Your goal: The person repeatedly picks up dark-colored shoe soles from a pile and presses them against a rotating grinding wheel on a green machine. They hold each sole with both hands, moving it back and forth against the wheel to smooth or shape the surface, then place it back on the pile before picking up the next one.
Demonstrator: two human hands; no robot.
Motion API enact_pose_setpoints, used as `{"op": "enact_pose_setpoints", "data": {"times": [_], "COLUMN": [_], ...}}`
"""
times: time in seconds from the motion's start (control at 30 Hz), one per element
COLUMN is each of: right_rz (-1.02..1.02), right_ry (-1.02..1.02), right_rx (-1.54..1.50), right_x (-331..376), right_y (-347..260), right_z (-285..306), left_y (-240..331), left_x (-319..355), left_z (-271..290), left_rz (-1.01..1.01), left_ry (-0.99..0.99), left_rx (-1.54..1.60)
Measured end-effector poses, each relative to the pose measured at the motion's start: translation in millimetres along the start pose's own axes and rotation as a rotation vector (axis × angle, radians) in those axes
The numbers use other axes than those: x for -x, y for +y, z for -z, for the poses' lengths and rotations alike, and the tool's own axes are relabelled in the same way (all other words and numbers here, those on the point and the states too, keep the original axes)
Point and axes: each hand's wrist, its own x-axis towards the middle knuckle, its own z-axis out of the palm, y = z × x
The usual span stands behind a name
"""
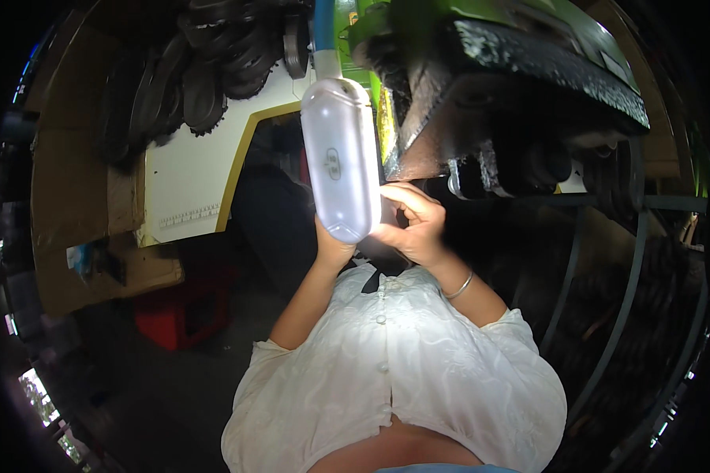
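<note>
Fingers of the right hand [414, 225] pinch together at the lower edge of a white lamp [341, 162]; the left hand [331, 246], mostly hidden behind it, has a grip I cannot tell. Dark machinery [521, 102] looms at one o'clock, so a slip could knock the lamp against its metal edge.

We are in a workshop or machinery shed, under a large green machine [481, 31] whose blackened, greasy underside [544, 71] hangs overhead. Toothed sprockets [213, 71] cluster against a white panel with a yellow edge [189, 181], and dark belts [607, 315] curve across a big wheel on the right. Flattened cardboard [79, 197] lines the left side, beside a red crate [181, 315] on the dim floor (little daylight reaches here).
</note>
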Motion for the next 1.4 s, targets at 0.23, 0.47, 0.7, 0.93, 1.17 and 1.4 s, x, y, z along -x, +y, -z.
{"op": "enact_pose_setpoints", "data": {"times": [0.23, 0.47, 0.7, 0.93, 1.17, 1.4], "right_rz": [-0.074, -0.323, -0.384, -0.344, -0.258, -0.658], "right_ry": [0.025, 0.17, -0.44, -0.342, -0.173, 0.028], "right_rx": [-0.198, -0.164, -0.319, -0.191, 0.123, -0.086], "right_x": [1.9, 5.0, 16.7, 19.7, 33.0, 43.5], "right_y": [-4.7, 77.7, 10.4, 13.8, 27.5, 83.0], "right_z": [1.4, 30.1, 33.5, 27.9, 4.2, 47.6], "left_y": [11.6, 8.6, 24.0, 7.4, 9.0, 123.2], "left_x": [4.1, 10.0, -6.3, -0.7, 8.7, -34.9], "left_z": [-14.3, 28.0, 44.2, 53.7, 61.4, 129.2], "left_rz": [-0.029, -0.045, 0.028, 0.074, 0.014, -0.115], "left_ry": [0.083, 0.109, 0.522, 0.535, 0.564, 0.818], "left_rx": [-0.158, 0.229, 0.286, 0.308, 0.316, 0.114]}}
